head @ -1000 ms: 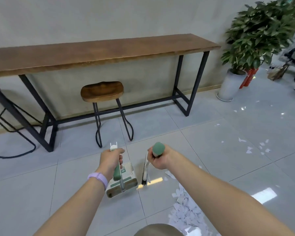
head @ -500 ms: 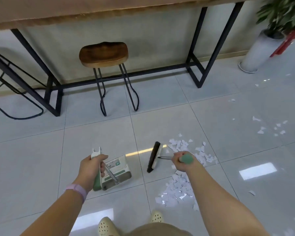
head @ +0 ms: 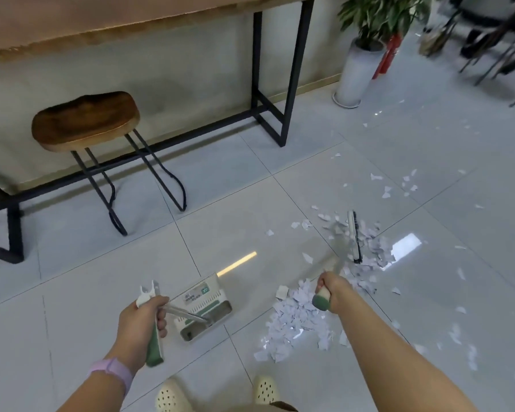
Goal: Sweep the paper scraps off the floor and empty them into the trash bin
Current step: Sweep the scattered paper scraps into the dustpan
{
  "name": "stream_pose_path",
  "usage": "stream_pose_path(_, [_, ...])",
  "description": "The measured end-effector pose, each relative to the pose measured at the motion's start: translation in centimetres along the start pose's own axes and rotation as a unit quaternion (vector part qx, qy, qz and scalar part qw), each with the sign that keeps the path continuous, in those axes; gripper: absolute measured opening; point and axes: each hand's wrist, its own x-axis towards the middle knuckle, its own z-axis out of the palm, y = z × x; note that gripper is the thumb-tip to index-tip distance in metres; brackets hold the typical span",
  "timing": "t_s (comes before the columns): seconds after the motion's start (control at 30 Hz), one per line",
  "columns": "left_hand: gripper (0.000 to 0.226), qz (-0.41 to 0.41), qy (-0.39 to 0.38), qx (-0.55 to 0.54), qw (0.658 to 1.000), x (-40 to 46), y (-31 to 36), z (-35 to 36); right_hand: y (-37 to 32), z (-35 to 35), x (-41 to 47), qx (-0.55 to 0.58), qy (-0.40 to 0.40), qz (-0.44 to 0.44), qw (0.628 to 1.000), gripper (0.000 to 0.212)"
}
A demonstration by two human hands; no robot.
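Left hand (head: 140,318) grips dustpan handle (head: 153,340); right hand (head: 332,289) grips broom handle (head: 321,300).

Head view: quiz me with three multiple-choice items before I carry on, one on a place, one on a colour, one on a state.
1. Where is the broom head?
A. inside the dustpan
B. among scraps to the right
C. under the stool

2. The wristband is:
A. lilac
B. red
C. black

3. The dustpan tray holds:
A. a heap of scraps
B. water
C. no visible scraps

B: the bristles sit in the paper scraps, far from the pan. A: pale purple on the left wrist. C: its tray looks bare.
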Motion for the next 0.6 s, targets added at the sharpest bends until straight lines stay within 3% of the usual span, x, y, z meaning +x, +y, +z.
stream_pose_path(0.23, [0.011,0.006,-0.079,0.044,0.996,5.6,3.1,-0.2,1.6,0.0,-3.9,0.112,-0.086,0.054,0.989,0.009])
stream_pose_path(0.6, [0.017,-0.021,-0.229,0.113,0.967,12.2,9.7,-2.7,8.3,8.3,-11.5,0.201,-0.174,0.161,0.950,0.007])
